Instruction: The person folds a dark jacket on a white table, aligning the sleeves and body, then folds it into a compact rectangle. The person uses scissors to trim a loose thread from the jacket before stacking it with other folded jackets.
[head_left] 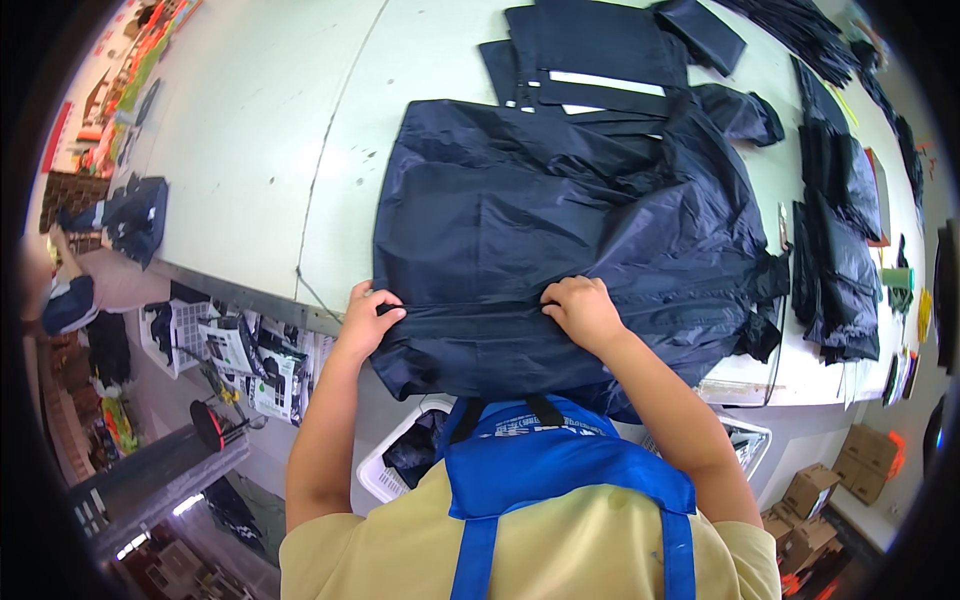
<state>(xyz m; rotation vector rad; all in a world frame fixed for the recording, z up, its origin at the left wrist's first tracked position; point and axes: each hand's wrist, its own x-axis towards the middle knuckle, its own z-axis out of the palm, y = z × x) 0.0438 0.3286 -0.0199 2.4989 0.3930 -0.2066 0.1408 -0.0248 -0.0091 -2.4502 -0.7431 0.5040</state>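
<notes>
A dark navy jacket of thin, shiny fabric lies spread over the near part of the white table, its near edge hanging over the table's front. My left hand pinches the long front seam near the jacket's left end. Further right on the same seam, my right hand is closed on the fabric with its fingers curled. Between the two hands the seam runs fairly straight. To the right the cloth is wrinkled and bunched. Whatever lies under my fingertips is hidden.
Dark cut pieces lie beyond the jacket, and folded dark garments are stacked at the right. A white basket stands below the table edge. At the far left another person is by dark cloth. Cardboard boxes stand lower right.
</notes>
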